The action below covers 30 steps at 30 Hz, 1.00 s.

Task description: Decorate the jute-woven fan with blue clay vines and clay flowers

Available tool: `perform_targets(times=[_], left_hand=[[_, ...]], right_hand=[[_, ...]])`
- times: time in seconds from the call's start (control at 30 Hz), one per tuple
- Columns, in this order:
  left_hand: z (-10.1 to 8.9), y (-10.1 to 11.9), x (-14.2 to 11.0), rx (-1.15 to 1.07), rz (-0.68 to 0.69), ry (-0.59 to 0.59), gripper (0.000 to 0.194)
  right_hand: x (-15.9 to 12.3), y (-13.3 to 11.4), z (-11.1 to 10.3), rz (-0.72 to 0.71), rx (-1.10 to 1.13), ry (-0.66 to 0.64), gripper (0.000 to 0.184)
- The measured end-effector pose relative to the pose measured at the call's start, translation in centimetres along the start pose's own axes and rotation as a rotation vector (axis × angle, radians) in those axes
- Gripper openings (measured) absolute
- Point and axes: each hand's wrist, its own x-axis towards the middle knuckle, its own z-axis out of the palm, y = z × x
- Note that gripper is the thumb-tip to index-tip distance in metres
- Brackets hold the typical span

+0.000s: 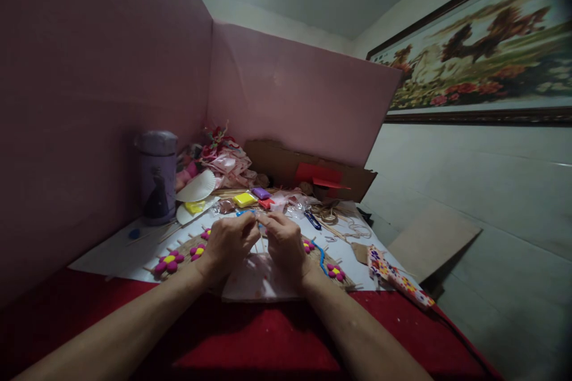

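My left hand (230,244) and my right hand (286,244) meet at the middle of the table, fingertips pinched close together. Whatever lies between the fingertips is too small to make out; a bit of blue (245,212) shows just behind them. Beneath both hands lies a curved, twine-covered piece (183,250) with short sticks poking out along its edge. Magenta clay flowers (168,262) with yellow centres sit on it. On its right part a wavy blue clay strip (322,257) runs near another flower (336,272). My wrists hide its middle.
A purple flask (157,178) stands at the left by white paper plates (197,186). Yellow (243,199) and purple clay packs (261,193) lie behind my hands, near a dark blue cutter (313,220). A floral-patterned tool (397,280) with a cord rests at the right edge.
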Motion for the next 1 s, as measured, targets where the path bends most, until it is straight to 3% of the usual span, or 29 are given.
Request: perform_targets(times=[0.13, 0.23, 0.3, 0.43, 0.5, 0.77, 1.0], left_hand=[[-0.7, 0.0, 0.6, -0.1, 0.076, 0.157, 0.021], [-1.3, -0.3, 1.5, -0.18, -0.011, 0.325, 0.015], [-1.5, -0.6, 1.8, -0.331, -0.162, 0.283, 0.023], [-1.1, -0.8, 1.8, -0.924, -0.477, -0.098, 0.048], [-0.8, -0.8, 1.6, -1.099, -0.524, -0.189, 0.052], [-0.4, -0.8, 1.6, -1.172, -0.558, -0.062, 0.049], [-0.5, -0.3, 1.7, -1.175, -0.606, -0.002, 0.052]], right_hand=[[0.2, 0.3, -0.3, 0.11, 0.237, 0.105, 0.047], [0.3, 0.6, -0.2, 0.203, 0.393, 0.159, 0.045], [0.3, 0.7, 0.0, 0.243, 0.468, 0.178, 0.043], [0.3, 0.7, 0.3, 0.306, 0.588, 0.195, 0.037], [0.3, 0.7, 0.4, 0.343, 0.658, 0.193, 0.034], [1.0, 0.2, 0.5, 0.507, 0.89, 0.139, 0.017], [0.8, 0.0, 0.8, 0.5, 0.877, 0.165, 0.013]])
